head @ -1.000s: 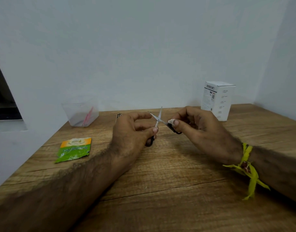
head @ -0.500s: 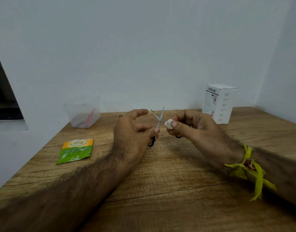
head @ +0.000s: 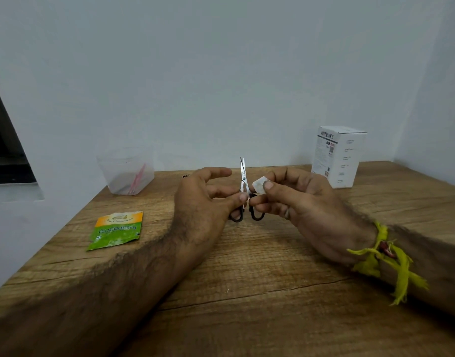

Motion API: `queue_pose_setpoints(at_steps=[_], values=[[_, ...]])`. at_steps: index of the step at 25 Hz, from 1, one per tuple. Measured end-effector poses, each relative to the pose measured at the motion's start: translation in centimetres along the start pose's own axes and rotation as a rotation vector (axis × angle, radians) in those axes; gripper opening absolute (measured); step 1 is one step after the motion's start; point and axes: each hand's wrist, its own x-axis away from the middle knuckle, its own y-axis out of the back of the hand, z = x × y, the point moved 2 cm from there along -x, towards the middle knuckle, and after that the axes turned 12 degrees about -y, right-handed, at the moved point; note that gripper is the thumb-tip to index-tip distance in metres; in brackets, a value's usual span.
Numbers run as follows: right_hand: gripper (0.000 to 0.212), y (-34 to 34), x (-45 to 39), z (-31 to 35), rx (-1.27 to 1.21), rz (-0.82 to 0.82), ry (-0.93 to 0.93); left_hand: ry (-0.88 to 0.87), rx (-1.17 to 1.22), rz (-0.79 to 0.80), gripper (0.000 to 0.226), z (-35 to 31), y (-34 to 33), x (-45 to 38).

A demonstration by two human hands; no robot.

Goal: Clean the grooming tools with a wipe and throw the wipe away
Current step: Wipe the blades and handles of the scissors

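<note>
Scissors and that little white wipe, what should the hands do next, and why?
Probably rub the wipe up along the blades. The left hand pinches the scissors upright with blades nearly closed, and the right hand pinches the wipe right beside them, so wiping looks like the next step.

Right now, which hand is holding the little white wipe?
The right hand, the one with the yellow thread on its wrist, pinches the small white wipe. The left hand holds the small black-handled scissors.
</note>
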Motion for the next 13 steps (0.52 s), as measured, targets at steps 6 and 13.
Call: queue_pose_setpoints(at_steps=[6,13], values=[[0.017,-0.14,0.1,0.11,0.044,-0.016,-0.016,0.002,-0.028,-0.014,0.047,0.16,0.13,-0.09],[0.016,-0.3,0.13,0.1,0.049,-0.017,-0.04,0.01,-0.029,-0.016,0.047,0.08,0.14,-0.06]])
